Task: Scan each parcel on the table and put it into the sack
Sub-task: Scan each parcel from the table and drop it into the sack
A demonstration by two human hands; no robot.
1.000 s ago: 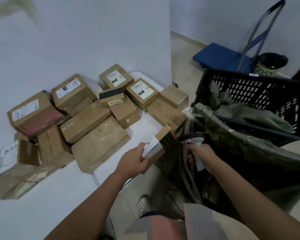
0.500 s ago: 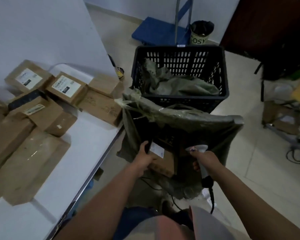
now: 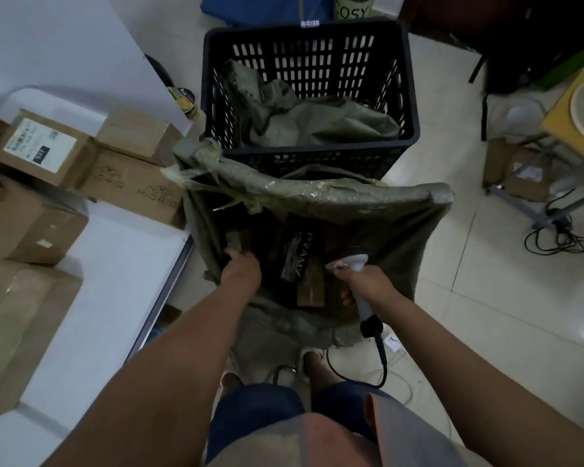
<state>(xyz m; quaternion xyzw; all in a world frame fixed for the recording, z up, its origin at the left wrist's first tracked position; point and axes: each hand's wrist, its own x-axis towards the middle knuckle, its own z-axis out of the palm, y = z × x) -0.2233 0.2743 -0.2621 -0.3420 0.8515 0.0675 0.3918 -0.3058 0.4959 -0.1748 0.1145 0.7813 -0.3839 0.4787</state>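
Grey-green woven sack [image 3: 402, 230] hanging open at frame centre, mouth facing up, rim rolled and taped along its far edge, just beside the white desk [image 3: 115, 281] edge. Left hand [image 3: 241, 269] reaching down inside the sack at its left wall, fingers hidden in the dark, cannot tell whether clenched or released; small brown shape just above the knuckles, too dim to identify. Right hand [image 3: 368, 281] clenched around handle of a grey barcode scanner [image 3: 356, 264], scanner head over the sack opening, black cable [image 3: 381, 362] trailing from the handle down toward lower centre. Inside the sack: dark box printed "PRAMY" [image 3: 299, 256] lying between the two hands, brown cardboard parcel [image 3: 312, 286] beside and below it. Remaining parcels on desk at left of frame: labelled box [image 3: 43, 146] at upper left, plain box [image 3: 139, 133] to its right, flat box printed with a logo [image 3: 139, 190] touching the sack's left edge, more brown boxes [image 3: 31, 227] along the left border, stacked close together. Black plastic crate [image 3: 312, 143] behind the sack at upper centre, holding crumpled grey-green sacking [image 3: 317, 119]. Blue trolley deck [image 3: 267, 8] and a bin marked "COSY" [image 3: 351, 10] at top edge. Tiled floor [image 3: 503, 298] at right, loose black wires [image 3: 560, 237] at far right
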